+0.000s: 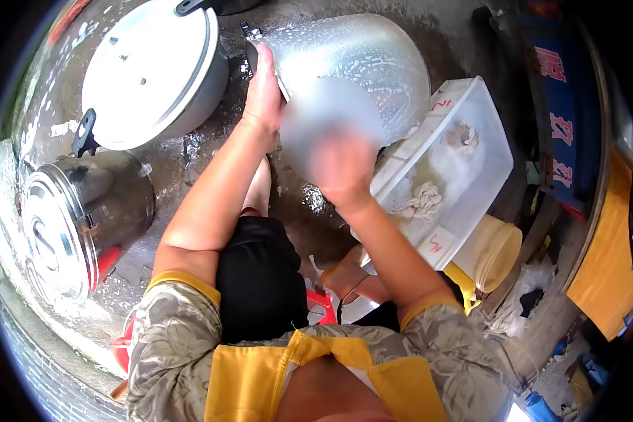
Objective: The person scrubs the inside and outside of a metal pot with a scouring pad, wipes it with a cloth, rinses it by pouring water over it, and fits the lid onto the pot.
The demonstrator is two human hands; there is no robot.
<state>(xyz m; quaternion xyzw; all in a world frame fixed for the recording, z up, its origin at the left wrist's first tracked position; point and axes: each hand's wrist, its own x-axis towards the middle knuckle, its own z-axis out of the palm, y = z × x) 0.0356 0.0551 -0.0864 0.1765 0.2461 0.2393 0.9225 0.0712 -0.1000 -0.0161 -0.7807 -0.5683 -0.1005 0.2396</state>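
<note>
A large metal pot (362,53) covered in soap suds lies tilted on its side, its rim toward me. My left hand (263,95) grips the rim at its left side, partly hidden behind the edge. My right hand (341,158) is in front of the pot's mouth, near its lower side. A round blurred patch covers its fingers, so whether it holds anything cannot be made out. Beside my right arm stands a white plastic tub (460,200) of cloudy water, with wet cloths (422,202) in it.
A big lidded pot (147,77) with black handles stands at the upper left on the wet floor (295,211). Below it is a steel lidded container (91,218). A cream bucket (498,253) sits right of the tub. A blue banner (559,119) hangs at the right.
</note>
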